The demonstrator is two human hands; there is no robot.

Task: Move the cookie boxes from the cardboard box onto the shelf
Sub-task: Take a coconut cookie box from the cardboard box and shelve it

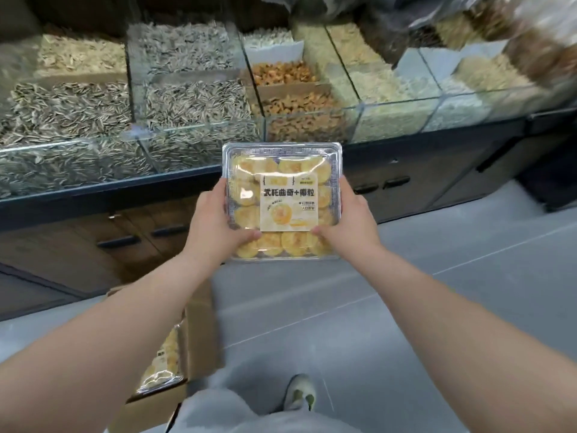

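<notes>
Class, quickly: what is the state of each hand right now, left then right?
The left hand holds the cookie box by its left edge.
The right hand holds the same cookie box by its right edge.

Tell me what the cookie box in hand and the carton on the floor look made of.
The cookie box looks like clear, glossy plastic: cookies show through the lid and light glints off it. The cardboard box looks like brown, matte cardboard, judging by its dull, flat flap.

Sunflower seeds [71, 110] and nuts [296, 107] in glass bins [193, 145]
</notes>
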